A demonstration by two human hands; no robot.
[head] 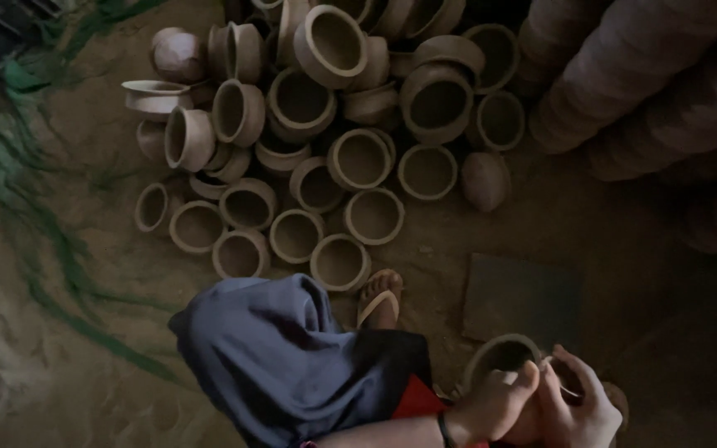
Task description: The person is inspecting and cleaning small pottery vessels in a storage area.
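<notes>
My left hand [499,405] and my right hand [578,406] come together at the bottom right around a small clay pot [499,353]. The left fingers curl over the pot's near rim, and the right hand cups its right side. Only the pot's open mouth and far rim show; its body is hidden behind my hands. A dark band circles my left wrist. My knee in blue cloth [284,357] rises just to the left, and my sandalled foot [379,300] rests on the earth floor above it.
A heap of several unfired clay pots [325,141] covers the floor ahead, some upright, some on their sides. Stacked pots [624,75] lean at the top right. A flat dark slab [520,299] lies beside my foot. Green cloth [35,224] trails along the left.
</notes>
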